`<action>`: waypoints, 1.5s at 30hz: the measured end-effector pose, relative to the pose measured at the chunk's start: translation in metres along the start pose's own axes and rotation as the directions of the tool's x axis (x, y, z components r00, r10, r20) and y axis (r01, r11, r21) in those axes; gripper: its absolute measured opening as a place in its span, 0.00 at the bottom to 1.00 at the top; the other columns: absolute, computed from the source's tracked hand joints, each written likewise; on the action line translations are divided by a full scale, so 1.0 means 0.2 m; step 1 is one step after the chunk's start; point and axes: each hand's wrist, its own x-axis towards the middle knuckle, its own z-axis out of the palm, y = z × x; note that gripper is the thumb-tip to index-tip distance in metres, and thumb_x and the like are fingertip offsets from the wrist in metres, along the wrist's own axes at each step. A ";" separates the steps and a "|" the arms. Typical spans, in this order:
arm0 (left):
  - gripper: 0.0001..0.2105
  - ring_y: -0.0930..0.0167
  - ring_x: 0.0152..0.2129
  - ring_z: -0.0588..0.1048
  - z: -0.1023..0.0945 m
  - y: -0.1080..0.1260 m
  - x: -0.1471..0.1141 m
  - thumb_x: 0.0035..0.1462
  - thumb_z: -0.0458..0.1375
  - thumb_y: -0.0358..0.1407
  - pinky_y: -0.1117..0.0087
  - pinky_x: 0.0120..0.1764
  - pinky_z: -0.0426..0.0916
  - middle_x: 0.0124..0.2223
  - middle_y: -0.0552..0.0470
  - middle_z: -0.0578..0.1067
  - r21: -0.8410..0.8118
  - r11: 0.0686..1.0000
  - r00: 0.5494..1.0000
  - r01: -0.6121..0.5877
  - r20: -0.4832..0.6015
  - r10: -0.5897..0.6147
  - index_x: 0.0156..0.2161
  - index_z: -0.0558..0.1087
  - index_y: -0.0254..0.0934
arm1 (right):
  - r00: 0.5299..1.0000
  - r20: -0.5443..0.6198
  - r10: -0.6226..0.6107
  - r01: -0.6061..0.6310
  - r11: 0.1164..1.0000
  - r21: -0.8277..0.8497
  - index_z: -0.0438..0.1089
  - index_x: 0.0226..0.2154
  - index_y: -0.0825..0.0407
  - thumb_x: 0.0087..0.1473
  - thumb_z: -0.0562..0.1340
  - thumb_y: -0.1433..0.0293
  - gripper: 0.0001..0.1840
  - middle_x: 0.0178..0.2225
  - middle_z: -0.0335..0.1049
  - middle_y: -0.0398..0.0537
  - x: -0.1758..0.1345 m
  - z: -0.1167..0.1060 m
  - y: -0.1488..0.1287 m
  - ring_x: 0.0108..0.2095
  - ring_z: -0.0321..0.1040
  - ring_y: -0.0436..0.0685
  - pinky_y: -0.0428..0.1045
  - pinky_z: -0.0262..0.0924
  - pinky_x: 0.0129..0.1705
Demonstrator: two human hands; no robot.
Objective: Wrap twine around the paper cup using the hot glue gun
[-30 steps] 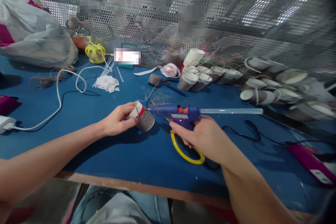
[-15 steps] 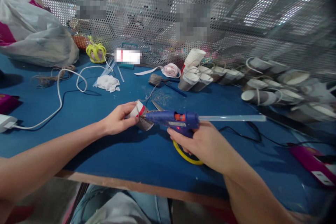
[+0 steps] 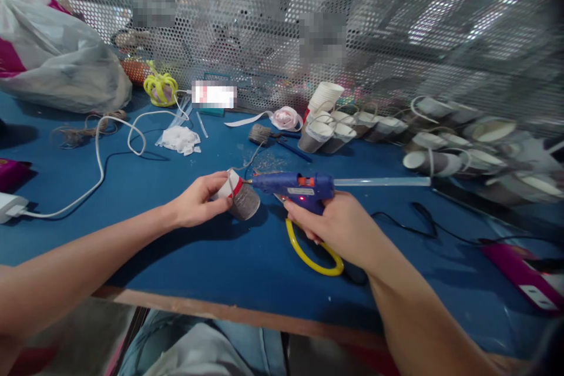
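Tilted on its side, a small paper cup (image 3: 245,202) partly wrapped in grey twine is gripped by my left hand (image 3: 203,198). Its bare band near the rim shows white and red. My right hand (image 3: 337,226) is closed round the handle of a blue hot glue gun (image 3: 293,185) with a small red light lit. The nozzle points left at the cup's upper side; whether it touches, I cannot tell. A clear glue stick (image 3: 383,182) juts from the gun's back. Yellow-handled scissors (image 3: 315,254) lie under my right hand. Twine runs from the cup to a grey ball (image 3: 259,134).
Behind stand stacked white cups (image 3: 326,96) and several twine-wrapped cups with handles (image 3: 319,134). A pink ribbon roll (image 3: 286,118), white scraps (image 3: 180,140), a yellow crown-shaped object (image 3: 161,89) and a plastic bag (image 3: 61,53) line the back. Cables cross both sides; a magenta box (image 3: 524,276) lies right.
The glue gun has moved up and slightly right, its nozzle shifting from the twine-wrapped side toward the cup's upper edge. More of the cup and scissors now shows. My left hand stays nearly still.
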 end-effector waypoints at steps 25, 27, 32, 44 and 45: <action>0.07 0.71 0.32 0.67 0.00 -0.01 0.00 0.49 0.50 0.29 0.72 0.37 0.62 0.36 0.47 0.68 0.036 0.999 1.000 0.018 0.000 -0.018 0.32 0.68 0.29 | 0.998 -0.013 -0.061 0.060 0.994 -0.093 0.51 0.08 0.49 0.46 0.56 0.62 0.22 0.07 0.54 0.37 -0.04 -0.01 -0.03 0.11 0.54 0.48 0.45 0.54 0.19; 0.07 0.72 0.30 0.67 0.00 -0.01 0.00 0.49 0.50 0.30 0.73 0.35 0.62 0.35 0.48 0.67 0.026 0.999 1.000 0.024 -0.007 -0.024 0.32 0.68 0.29 | 0.996 0.002 -0.090 0.090 0.992 -0.093 0.51 0.08 0.49 0.46 0.56 0.62 0.22 0.07 0.55 0.38 -0.05 -0.01 -0.03 0.11 0.53 0.48 0.45 0.53 0.18; 0.07 0.73 0.30 0.66 0.00 -0.02 0.00 0.50 0.50 0.30 0.74 0.34 0.62 0.34 0.50 0.67 0.010 1.000 1.000 0.008 -0.011 -0.008 0.33 0.68 0.30 | 0.992 0.042 -0.118 0.119 0.993 -0.015 0.53 0.10 0.50 0.46 0.56 0.64 0.20 0.10 0.56 0.38 -0.06 0.01 -0.03 0.14 0.55 0.48 0.44 0.54 0.19; 0.07 0.70 0.32 0.68 0.00 0.00 -0.01 0.49 0.50 0.30 0.72 0.36 0.63 0.37 0.47 0.68 0.005 1.000 1.000 0.027 -0.009 -0.027 0.33 0.69 0.29 | 1.000 -0.002 0.025 -0.025 0.999 0.031 0.56 0.13 0.51 0.45 0.56 0.62 0.16 0.10 0.60 0.39 0.00 -0.01 0.00 0.13 0.60 0.49 0.45 0.57 0.19; 0.07 0.70 0.32 0.68 0.00 0.00 -0.01 0.49 0.50 0.30 0.72 0.36 0.63 0.37 0.47 0.68 0.004 1.000 1.000 0.022 -0.006 -0.022 0.32 0.68 0.29 | 0.999 0.000 0.035 -0.035 0.999 0.034 0.57 0.13 0.51 0.45 0.56 0.62 0.16 0.10 0.61 0.40 0.00 -0.01 0.00 0.13 0.61 0.50 0.45 0.58 0.20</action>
